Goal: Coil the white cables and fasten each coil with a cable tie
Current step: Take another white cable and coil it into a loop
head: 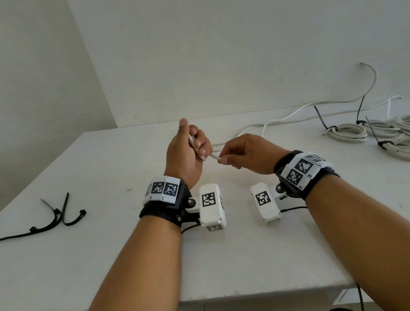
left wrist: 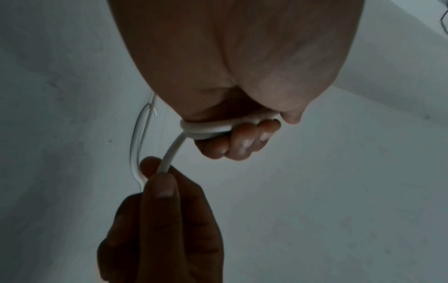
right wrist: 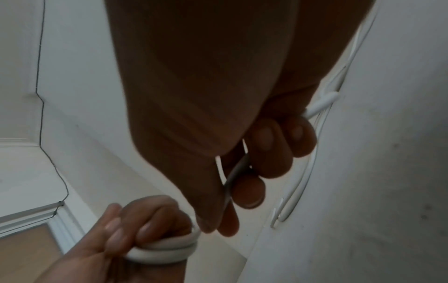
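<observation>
My left hand (head: 193, 146) is raised over the middle of the white table (head: 133, 251), fingers curled round a small coil of white cable (left wrist: 208, 128), thumb pointing up. The coil (right wrist: 167, 249) shows as two or three turns wrapped round those fingers. Just to its right, my right hand (head: 227, 156) pinches the same white cable (left wrist: 169, 153) between thumb and forefinger, a short span from the coil. The loose cable (head: 283, 119) trails from the hands across the table to the back right and up the wall.
Several black cable ties (head: 53, 219) lie loose on the table at the left. At the right edge sits a pile of coiled white cables (head: 386, 136) bound with black ties. A wall stands behind the table; its front edge is near me.
</observation>
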Demonstrator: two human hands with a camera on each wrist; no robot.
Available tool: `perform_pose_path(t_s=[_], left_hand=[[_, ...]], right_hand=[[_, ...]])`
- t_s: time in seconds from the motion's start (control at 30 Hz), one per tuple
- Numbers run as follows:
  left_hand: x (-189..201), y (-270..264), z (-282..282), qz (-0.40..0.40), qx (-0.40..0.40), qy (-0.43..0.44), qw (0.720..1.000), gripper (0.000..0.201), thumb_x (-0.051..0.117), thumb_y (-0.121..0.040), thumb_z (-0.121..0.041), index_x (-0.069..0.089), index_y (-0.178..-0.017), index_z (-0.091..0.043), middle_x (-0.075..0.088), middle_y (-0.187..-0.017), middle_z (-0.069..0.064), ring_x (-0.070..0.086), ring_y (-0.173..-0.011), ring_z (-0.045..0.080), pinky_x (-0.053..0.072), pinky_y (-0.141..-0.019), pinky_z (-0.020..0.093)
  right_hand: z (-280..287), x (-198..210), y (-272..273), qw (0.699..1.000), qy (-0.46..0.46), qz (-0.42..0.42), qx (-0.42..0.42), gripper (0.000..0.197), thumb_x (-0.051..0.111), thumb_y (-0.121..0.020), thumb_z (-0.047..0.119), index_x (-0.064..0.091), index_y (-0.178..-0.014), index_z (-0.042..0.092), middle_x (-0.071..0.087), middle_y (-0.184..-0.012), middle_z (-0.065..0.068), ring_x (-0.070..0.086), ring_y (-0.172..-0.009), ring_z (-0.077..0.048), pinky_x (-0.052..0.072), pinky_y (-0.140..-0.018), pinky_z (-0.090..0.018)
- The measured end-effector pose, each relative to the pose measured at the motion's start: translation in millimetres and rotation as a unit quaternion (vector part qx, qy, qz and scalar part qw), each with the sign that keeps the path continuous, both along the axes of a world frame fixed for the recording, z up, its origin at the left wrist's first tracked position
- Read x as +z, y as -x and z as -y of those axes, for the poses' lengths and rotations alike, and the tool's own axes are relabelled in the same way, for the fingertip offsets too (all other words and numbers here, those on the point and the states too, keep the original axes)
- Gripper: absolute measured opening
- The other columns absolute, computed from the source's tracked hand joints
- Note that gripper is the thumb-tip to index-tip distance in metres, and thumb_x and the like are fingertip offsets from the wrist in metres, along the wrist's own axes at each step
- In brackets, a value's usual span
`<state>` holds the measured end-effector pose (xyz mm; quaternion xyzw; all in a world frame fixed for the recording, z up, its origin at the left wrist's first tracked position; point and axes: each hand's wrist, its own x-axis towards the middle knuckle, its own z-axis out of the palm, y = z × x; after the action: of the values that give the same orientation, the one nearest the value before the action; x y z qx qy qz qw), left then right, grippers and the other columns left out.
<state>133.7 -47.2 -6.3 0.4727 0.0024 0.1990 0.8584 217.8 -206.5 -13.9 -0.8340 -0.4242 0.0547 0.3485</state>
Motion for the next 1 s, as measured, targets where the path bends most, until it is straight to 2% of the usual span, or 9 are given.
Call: perform_pose_path(t_s=[0.13, 0.23, 0.33, 0.47, 0.57, 0.67, 0.73, 0.87, 1.0], left_hand=[[-4, -3, 5, -0.039, 0.099, -0.152, 0.983, 0.039, 0.032, -0.106, -0.034, 0.039, -0.072, -0.016, 0.039, -0.053, -0.005, 0.037, -0.048, 0.014, 0.035, -0.054, 0.027], [-5, -3, 4, -0.062, 0.188, -0.249, 0.948, 0.042, 0.033, -0.106, -0.035, 0.039, -0.07, -0.013, 0.04, -0.055, -0.003, 0.041, -0.047, 0.01, 0.038, -0.049, 0.019], [-6, -5, -4, -0.053, 0.253, -0.234, 0.937, 0.04, 0.035, -0.106, -0.034, 0.043, -0.078, -0.006, 0.04, -0.057, 0.001, 0.041, -0.045, 0.008, 0.038, -0.046, 0.016], [-8, -5, -21, -0.082, 0.342, -0.248, 0.903, 0.044, 0.034, -0.105, -0.039, 0.045, -0.072, -0.012, 0.051, -0.049, -0.007, 0.052, -0.052, 0.014, 0.041, -0.057, 0.023], [-14, -6, -18, -0.148, 0.276, -0.382, 0.869, 0.041, 0.034, -0.104, -0.043, 0.05, -0.089, -0.009, 0.066, -0.058, 0.002, 0.064, -0.059, 0.012, 0.045, -0.062, 0.028], [-15, -7, -14, -0.204, 0.161, -0.481, 0.837, 0.042, 0.031, -0.103, -0.042, 0.05, -0.084, -0.01, 0.066, -0.057, 0.006, 0.064, -0.052, 0.015, 0.048, -0.064, 0.033], [-11, -5, -12, -0.22, 0.096, -0.511, 0.825, 0.046, 0.029, -0.104, -0.041, 0.052, -0.079, -0.009, 0.063, -0.057, 0.007, 0.055, -0.04, 0.013, 0.044, -0.057, 0.028], [-7, 1, -6, -0.24, -0.033, -0.475, 0.846, 0.05, 0.028, -0.104, -0.044, 0.053, -0.075, -0.011, 0.06, -0.059, 0.007, 0.041, -0.04, 0.016, 0.035, -0.046, 0.025], [-7, 3, -2, -0.216, -0.125, -0.355, 0.901, 0.055, 0.03, -0.103, -0.051, 0.039, -0.061, -0.016, 0.03, -0.049, 0.0, 0.02, -0.042, 0.013, 0.019, -0.04, 0.022]], right_hand=[[0, 1, 6, 0.999, 0.029, -0.02, 0.027, 0.016, 0.067, -0.093, 0.031, 0.076, -0.107, 0.03, 0.066, -0.069, 0.015, 0.057, -0.062, 0.007, 0.045, -0.073, -0.017], [-2, 3, 11, 0.998, 0.045, -0.008, 0.046, 0.023, 0.068, -0.092, 0.029, 0.074, -0.114, 0.031, 0.066, -0.076, 0.012, 0.055, -0.062, 0.005, 0.046, -0.072, -0.015], [-5, 4, 12, 0.998, 0.049, -0.007, 0.049, 0.02, 0.068, -0.092, 0.028, 0.075, -0.11, 0.031, 0.063, -0.068, 0.014, 0.054, -0.056, 0.002, 0.049, -0.068, -0.018], [-5, 4, 13, 0.997, 0.056, 0.012, 0.045, 0.016, 0.066, -0.093, 0.028, 0.076, -0.104, 0.032, 0.064, -0.067, 0.012, 0.057, -0.063, -0.001, 0.051, -0.071, -0.024], [-5, 8, 15, 0.997, 0.033, 0.039, 0.049, 0.015, 0.065, -0.095, 0.028, 0.076, -0.104, 0.032, 0.058, -0.065, 0.012, 0.05, -0.061, -0.003, 0.044, -0.066, -0.019], [-3, 10, 14, 0.995, -0.02, 0.079, 0.058, 0.015, 0.065, -0.096, 0.022, 0.076, -0.104, 0.024, 0.055, -0.059, 0.014, 0.047, -0.055, -0.003, 0.037, -0.057, -0.012], [-1, 9, 12, 0.993, -0.061, 0.089, 0.05, 0.014, 0.065, -0.095, 0.017, 0.076, -0.104, 0.019, 0.058, -0.064, 0.018, 0.052, -0.058, -0.001, 0.038, -0.058, -0.01], [-1, 8, 10, 0.987, -0.123, 0.102, 0.027, 0.01, 0.07, -0.092, 0.015, 0.076, -0.098, 0.015, 0.066, -0.077, 0.02, 0.061, -0.07, 0.006, 0.042, -0.065, -0.009], [5, 10, 3, 0.978, -0.182, 0.102, -0.023, 0.017, 0.083, -0.079, 0.027, 0.067, -0.079, 0.02, 0.062, -0.062, 0.017, 0.054, -0.057, -0.003, 0.041, -0.057, -0.013]])
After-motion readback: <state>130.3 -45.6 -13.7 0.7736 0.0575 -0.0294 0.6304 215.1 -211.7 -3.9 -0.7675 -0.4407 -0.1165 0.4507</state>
